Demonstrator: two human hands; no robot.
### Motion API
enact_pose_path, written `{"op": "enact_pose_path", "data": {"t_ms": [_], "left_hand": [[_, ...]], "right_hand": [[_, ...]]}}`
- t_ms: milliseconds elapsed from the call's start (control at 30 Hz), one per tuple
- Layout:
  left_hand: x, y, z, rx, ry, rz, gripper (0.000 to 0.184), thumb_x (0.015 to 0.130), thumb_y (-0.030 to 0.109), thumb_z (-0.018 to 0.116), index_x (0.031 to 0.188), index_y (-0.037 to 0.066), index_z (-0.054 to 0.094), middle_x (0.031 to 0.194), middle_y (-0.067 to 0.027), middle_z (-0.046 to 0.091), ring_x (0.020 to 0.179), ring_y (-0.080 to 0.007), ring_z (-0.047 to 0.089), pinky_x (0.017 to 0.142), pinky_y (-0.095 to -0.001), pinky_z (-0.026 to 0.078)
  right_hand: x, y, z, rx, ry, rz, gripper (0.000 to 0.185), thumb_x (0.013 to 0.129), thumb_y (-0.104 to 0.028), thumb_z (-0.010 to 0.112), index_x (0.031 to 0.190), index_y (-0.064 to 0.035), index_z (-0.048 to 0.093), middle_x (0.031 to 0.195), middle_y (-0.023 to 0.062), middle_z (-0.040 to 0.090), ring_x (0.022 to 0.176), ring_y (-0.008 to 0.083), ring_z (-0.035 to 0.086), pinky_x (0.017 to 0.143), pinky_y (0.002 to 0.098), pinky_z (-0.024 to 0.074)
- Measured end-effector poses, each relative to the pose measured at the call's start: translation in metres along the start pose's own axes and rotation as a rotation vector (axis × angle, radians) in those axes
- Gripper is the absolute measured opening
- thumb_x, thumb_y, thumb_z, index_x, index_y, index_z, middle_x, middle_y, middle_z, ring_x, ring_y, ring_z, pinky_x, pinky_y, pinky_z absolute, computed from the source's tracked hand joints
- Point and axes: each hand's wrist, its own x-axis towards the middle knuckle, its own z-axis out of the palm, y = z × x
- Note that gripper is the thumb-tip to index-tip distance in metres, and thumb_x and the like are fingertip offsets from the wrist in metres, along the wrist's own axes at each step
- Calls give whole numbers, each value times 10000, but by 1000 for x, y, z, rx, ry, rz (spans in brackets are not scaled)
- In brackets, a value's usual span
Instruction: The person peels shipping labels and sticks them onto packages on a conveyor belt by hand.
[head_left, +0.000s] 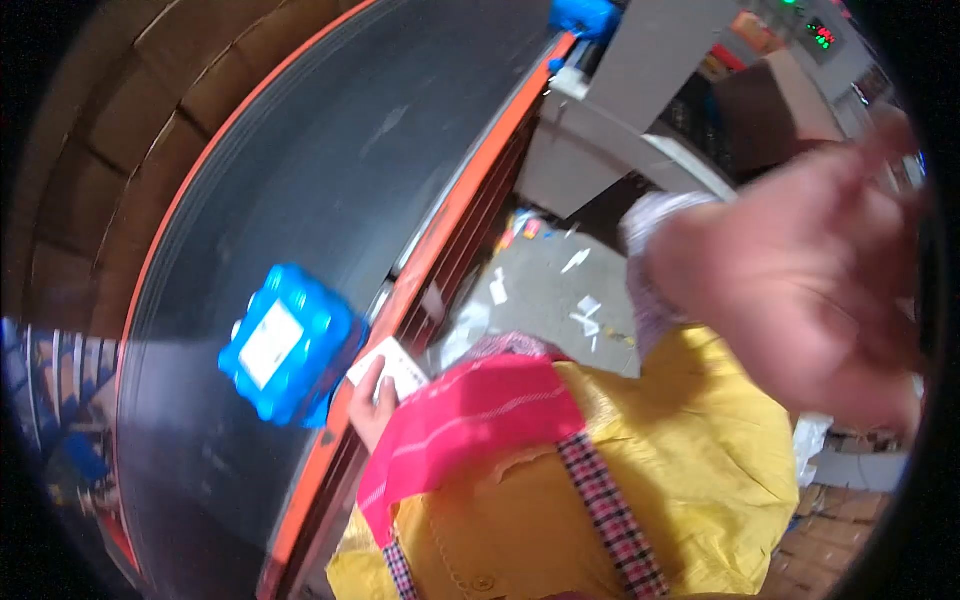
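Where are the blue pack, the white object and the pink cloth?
Blue pack (317,352), head view: its bumpy wrapping.
White object (402,366), head view: its printed face.
Pink cloth (480,415), head view: its middle.

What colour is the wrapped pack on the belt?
The pack is bright blue with a white label, clearest in the head view.

White paper scraps (588,318) are littering the grey floor (540,275), a grey machine (645,60) is standing beyond, an upper-right panel (822,36) is glowing red and green, and brown cartons (100,120) are lining the upper left.
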Motion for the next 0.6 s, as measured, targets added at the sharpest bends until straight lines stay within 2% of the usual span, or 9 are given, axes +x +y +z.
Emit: {"op": "enact_pose_path", "data": {"t_ms": [33, 100, 167, 233, 300, 400, 533, 567, 600], "left_hand": [[-2, 13, 3, -59, -16, -91, 356, 855, -36, 516, 1209, -60, 548, 939, -43, 599, 678, -47, 467, 583, -209, 397], [4, 19, 13, -15, -14, 38, 441, 815, -76, 506, 1255, -61, 504, 1064, -100, 605, 841, -108, 549, 708, -230, 448], [9, 9, 11, 27, -60, 157, 512, 783, -82, 519, 1291, -59, 464, 1126, -137, 599, 930, -143, 572, 788, -254, 457], [19, 5, 10, -8, -155, 293, 600, 754, -66, 544, 1337, -52, 403, 1161, -160, 593, 988, -161, 576, 853, -278, 449], [21, -2, 3, -56, -272, 338, 735, 740, -63, 564, 1413, -17, 272, 1139, -185, 594, 1011, -204, 579, 871, -291, 450], [20, 4, 12, -161, -237, 318, 821, 733, -66, 588, 1449, 23, 198, 1097, -183, 597, 989, -219, 587, 849, -293, 465], [10, 32, 23, -469, -360, 124, 880, 729, -74, 605, 1468, 58, 145, 1066, -139, 586, 902, -191, 597, 793, -291, 488], [18, 13, 24, -520, -321, 146, 666, 764, -31, 630, 1375, 9, 369, 952, -79, 605, 788, -147, 584, 699, -280, 491], [27, -9, 15, -429, -358, 109, 546, 782, -1, 638, 1293, -5, 445, 904, -62, 606, 763, -134, 575, 672, -271, 479]], "right_hand": [[-4, -19, 15, 97, -92, -13, 192, 820, -61, 604, 1011, -42, 620, 919, 120, 621, 816, 235, 595, 710, 334, 475], [-31, -49, 44, 384, -425, 101, 190, 816, -54, 607, 1005, -43, 620, 912, 122, 618, 808, 237, 592, 701, 335, 474], [-92, -66, 68, 550, -910, 555, 208, 825, -108, 615, 1023, -43, 620, 893, 110, 600, 808, 231, 589, 724, 322, 473], [-183, -65, 89, 554, -1185, 688, 357, 794, -201, 669, 1099, -24, 609, 959, 133, 604, 871, 267, 598, 774, 350, 488], [-232, -77, 89, 536, -1211, 456, 546, 722, -230, 721, 1188, -1, 550, 1075, 144, 588, 1077, 317, 503, 934, 421, 401], [-245, -90, 84, 760, -1285, 834, 345, 718, -197, 724, 1038, -76, 678, 1007, 90, 612, 998, 268, 520, 882, 369, 416], [-245, -95, 68, 755, -1137, 721, 233, 742, -154, 702, 970, -103, 711, 888, 58, 601, 917, 230, 526, 804, 327, 430], [-251, -94, 68, 774, -1115, 668, 233, 749, -146, 697, 978, -104, 709, 863, 55, 592, 900, 226, 524, 786, 320, 433], [-255, -95, 67, 794, -1094, 614, 233, 756, -139, 691, 985, -104, 707, 839, 53, 584, 883, 222, 523, 769, 313, 436]]}}
